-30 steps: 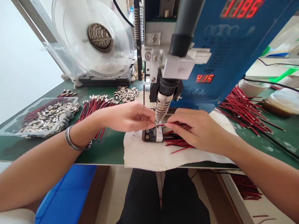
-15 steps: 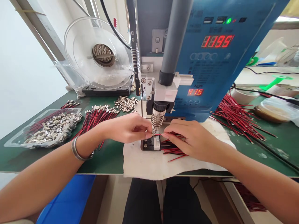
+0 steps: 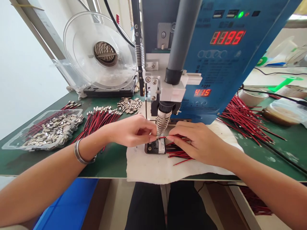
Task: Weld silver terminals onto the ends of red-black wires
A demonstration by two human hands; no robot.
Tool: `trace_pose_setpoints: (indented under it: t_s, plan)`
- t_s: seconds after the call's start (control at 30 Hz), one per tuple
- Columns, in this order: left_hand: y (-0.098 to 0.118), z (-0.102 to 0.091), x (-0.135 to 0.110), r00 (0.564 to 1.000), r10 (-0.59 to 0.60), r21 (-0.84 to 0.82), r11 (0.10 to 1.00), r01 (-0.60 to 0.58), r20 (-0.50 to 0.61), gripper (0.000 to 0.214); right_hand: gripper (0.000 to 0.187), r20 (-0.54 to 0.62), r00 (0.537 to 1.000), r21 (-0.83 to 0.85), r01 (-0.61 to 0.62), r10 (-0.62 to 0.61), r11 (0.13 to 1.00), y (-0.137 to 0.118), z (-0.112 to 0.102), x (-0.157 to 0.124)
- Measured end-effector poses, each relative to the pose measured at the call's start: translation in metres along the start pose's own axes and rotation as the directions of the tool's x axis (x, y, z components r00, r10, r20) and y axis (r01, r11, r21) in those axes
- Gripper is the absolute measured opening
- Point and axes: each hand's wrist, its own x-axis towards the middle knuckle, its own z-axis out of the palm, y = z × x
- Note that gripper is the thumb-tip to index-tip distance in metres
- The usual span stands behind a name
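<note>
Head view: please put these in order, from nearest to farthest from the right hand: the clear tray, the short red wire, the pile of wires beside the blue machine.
1. Short red wire: pinched in the right hand, so touching it.
2. Pile of wires: to the hand's right, farther back.
3. Clear tray: far left, beyond the other arm.

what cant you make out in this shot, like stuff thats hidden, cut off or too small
Head view, small metal piece at the left hand: mostly covered by its fingers.
Head view, red wire: one end hidden by the right hand.
Head view, loose wires: partly covered by the same hand.
Head view, blue machine: top cut off by the upper edge; small print too blurred.
</note>
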Motion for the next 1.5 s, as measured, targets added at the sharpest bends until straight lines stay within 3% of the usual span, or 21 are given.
trace_pose_setpoints:
  t_s: [0.63,1.17,1.5]
  plan:
    - [0.0034,0.0003,0.0001,1.000,-0.011,-0.021,1.000,0.011,-0.024,0.016,0.019,-0.025,1.000,-0.006,0.004,-0.004,1.000,-0.0002,-0.0031,0.0011]
    - [0.0040,-0.0020,0.0003,0.998,-0.053,-0.023,0.998,0.054,0.020,0.011,0.019,-0.018,1.000,0.068,0.002,-0.001,0.998,-0.0022,-0.0047,0.0014]
    - [0.0008,0.0000,0.0003,0.998,-0.043,0.014,0.999,0.044,-0.037,0.012,0.019,-0.029,1.000,0.053,0.011,-0.010,0.999,0.0001,-0.0042,0.0006]
